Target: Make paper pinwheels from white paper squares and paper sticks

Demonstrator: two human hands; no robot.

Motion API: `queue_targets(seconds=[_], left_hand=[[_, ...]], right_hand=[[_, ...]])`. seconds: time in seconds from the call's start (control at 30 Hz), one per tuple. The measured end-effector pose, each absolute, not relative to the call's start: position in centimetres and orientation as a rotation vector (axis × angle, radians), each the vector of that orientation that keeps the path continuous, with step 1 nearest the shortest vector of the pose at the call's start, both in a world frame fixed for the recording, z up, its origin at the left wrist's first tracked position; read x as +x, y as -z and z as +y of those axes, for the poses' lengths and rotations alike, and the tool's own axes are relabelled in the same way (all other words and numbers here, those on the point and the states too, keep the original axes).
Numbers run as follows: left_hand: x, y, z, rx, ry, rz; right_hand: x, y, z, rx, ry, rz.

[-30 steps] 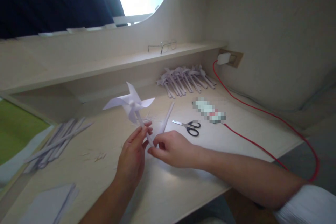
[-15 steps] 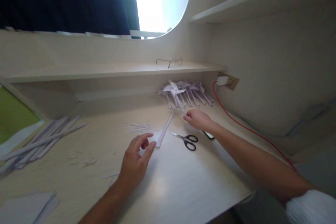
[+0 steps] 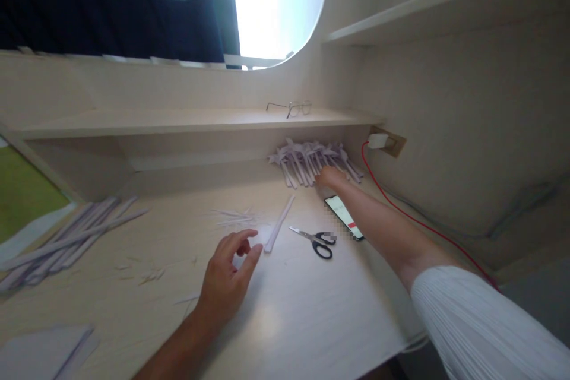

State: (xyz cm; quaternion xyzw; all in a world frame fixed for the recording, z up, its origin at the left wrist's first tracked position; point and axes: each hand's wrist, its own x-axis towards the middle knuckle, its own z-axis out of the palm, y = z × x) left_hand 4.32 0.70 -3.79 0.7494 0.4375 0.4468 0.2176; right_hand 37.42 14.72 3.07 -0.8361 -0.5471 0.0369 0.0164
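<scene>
Against the back wall of the counter (image 3: 312,320), under the shelf (image 3: 187,122): a heap of white paper pinwheels (image 3: 312,157), sticks fanned toward the front, folded vanes crumpled together at the far end. Right hand (image 3: 330,177) resting on the heap's near edge, fingers hidden among the sticks, grip impossible to tell. Left of the heap, toward the front: left hand (image 3: 229,276), fingers spread wide, holding nothing, fingertips just beside a single rolled paper stick (image 3: 279,223). Between that stick and the phone (image 3: 344,217): black-handled scissors (image 3: 317,239). Far left of the heap: loose paper sticks (image 3: 71,237). No containers visible.
</scene>
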Motion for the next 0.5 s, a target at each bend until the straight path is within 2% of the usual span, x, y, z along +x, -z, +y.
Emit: queue_targets(seconds=[0.13, 0.27, 0.37, 0.43, 0.5], left_hand=[[4.3, 3.2, 0.4, 2.082, -1.294, 1.226], [4.0, 1.7, -0.1, 2.114, -1.319, 1.23], [1.4, -0.1, 1.5, 2.333, -1.095, 1.286], [-2.1, -1.2, 3.6, 2.439, -0.76, 1.607], [-6.4, -2.1, 5.9, 2.366, -0.645, 1.869]], right_hand=[[35.6, -3.8, 12.8, -2.479, -0.064, -1.724], [30.3, -3.6, 8.1, -2.128, -0.146, -1.986], [25.7, -2.5, 2.6, -1.817, -0.321, -2.206], [22.8, -1.5, -1.1, -1.543, -0.542, -2.346], [20.0, -0.5, -4.1, -1.393, -0.638, -2.442]])
